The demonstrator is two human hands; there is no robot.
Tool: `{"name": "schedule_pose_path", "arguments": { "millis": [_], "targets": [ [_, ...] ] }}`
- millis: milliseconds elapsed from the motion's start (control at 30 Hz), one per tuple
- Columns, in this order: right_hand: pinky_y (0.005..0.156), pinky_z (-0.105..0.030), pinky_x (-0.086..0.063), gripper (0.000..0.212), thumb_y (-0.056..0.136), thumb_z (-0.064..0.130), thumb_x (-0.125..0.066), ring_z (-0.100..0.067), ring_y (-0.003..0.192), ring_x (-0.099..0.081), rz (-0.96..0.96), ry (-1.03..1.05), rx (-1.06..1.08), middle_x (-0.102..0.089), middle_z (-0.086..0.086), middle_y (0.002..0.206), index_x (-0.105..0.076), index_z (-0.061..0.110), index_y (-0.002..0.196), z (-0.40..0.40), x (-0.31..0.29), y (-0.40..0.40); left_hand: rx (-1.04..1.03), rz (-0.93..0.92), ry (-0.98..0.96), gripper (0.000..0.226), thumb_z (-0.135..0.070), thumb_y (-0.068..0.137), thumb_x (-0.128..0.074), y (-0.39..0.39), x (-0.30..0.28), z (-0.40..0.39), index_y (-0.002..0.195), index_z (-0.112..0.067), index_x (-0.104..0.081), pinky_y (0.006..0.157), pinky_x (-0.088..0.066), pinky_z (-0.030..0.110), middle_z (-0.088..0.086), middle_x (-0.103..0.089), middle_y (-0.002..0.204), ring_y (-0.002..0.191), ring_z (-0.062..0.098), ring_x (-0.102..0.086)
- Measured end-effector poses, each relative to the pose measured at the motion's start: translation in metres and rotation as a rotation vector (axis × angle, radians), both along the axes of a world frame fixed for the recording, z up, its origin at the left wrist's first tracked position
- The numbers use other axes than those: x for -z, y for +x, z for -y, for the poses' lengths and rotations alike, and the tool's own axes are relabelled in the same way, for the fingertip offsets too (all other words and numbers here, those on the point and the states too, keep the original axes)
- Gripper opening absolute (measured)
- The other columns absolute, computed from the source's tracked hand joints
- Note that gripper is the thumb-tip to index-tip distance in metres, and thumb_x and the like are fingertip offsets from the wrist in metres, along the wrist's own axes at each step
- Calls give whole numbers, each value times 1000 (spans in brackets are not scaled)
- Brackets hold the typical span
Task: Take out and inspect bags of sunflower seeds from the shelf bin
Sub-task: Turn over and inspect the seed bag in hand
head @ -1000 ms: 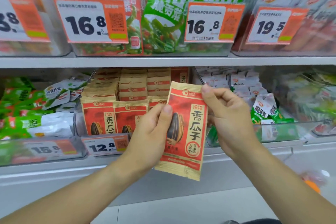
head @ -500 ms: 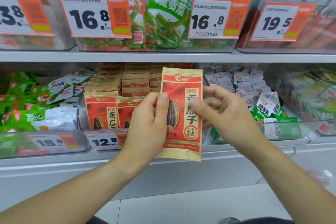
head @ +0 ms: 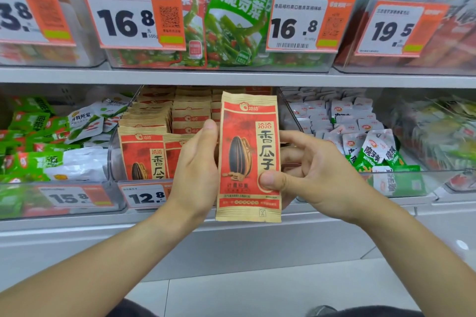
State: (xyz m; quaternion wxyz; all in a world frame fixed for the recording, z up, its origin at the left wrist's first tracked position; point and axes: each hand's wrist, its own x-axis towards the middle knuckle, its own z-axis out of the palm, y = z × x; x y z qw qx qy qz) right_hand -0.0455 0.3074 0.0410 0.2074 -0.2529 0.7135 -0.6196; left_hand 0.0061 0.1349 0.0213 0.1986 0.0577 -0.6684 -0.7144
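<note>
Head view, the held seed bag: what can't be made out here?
- Back of the sunflower seed bag: faces away from the head camera.
- Small print along its bottom: too small to read.
- Left hand fingers: behind the bag.
- Far-left price tag: first digit cut off by the frame edge.

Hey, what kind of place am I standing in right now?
Most likely a snack aisle in a grocery or convenience store. Orange price tags hang on clear shelf bins full of packaged snacks, and both hands hold a sunflower seed bag out in front of them.
</note>
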Motion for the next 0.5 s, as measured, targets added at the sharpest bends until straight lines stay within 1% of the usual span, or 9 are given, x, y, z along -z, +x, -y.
{"name": "schedule_pose_path", "arguments": {
  "millis": [67,133,200,233,300,333,433,500],
  "targets": [
    [57,-37,-62,64,70,16,-78,-36,75,-77,5,-15,16,-78,-11,99,-56,24,129,0,1,0,19,-16,13,44,-25,110,-32,0,-1,2,93,-4,-66,53,-53,16,-4,-74,68,62,8,-71],
    [60,-35,-63,79,66,20,-82,-31,77,-77,-39,-6,94,-77,-7,102,-51,23,138,0,3,0,-10,-21,-57,36,-22,109,-37,-2,1,7,97,3,-61,55,-54,20,-3,-71,68,63,10,-68],
    [68,-32,-63,91,59,23,-87,-22,82,-77,-143,22,189,-74,-2,107,-49,23,142,0,4,-1,-29,-21,-122,32,-23,108,-40,-4,4,9,97,0,-59,55,-55,25,-2,-70,70,64,13,-67],
    [72,-31,-62,90,58,21,-89,-18,85,-76,-191,17,218,-72,0,108,-51,23,140,0,5,-1,-36,-37,-171,30,-25,108,-42,-4,5,9,96,-3,-59,56,-56,27,-1,-71,72,65,14,-68],
    [74,-29,-62,81,64,15,-90,-14,92,-74,-236,-15,243,-70,4,109,-55,25,137,1,6,1,-53,-88,-295,27,-28,108,-43,-2,5,6,96,-10,-60,58,-56,32,0,-72,78,67,16,-68],
    [75,-29,-61,76,69,18,-89,-13,94,-73,-233,-39,250,-70,5,110,-56,27,136,3,7,4,-51,-116,-344,27,-31,108,-43,-1,4,5,96,-13,-59,58,-55,33,0,-72,79,66,16,-68],
    [75,-33,-62,64,75,47,-86,-16,97,-73,-180,-103,230,-71,7,114,-58,38,132,7,9,11,5,-173,-419,25,-37,100,-46,3,2,2,95,-15,-56,48,-49,33,0,-70,67,53,15,-62],
    [79,-39,-63,59,73,57,-79,-19,98,-74,-155,-108,228,-71,7,113,-62,39,127,11,11,14,53,-198,-448,26,-37,99,-48,4,3,2,92,-12,-54,43,-44,27,0,-67,61,47,12,-60]
  ]
}}
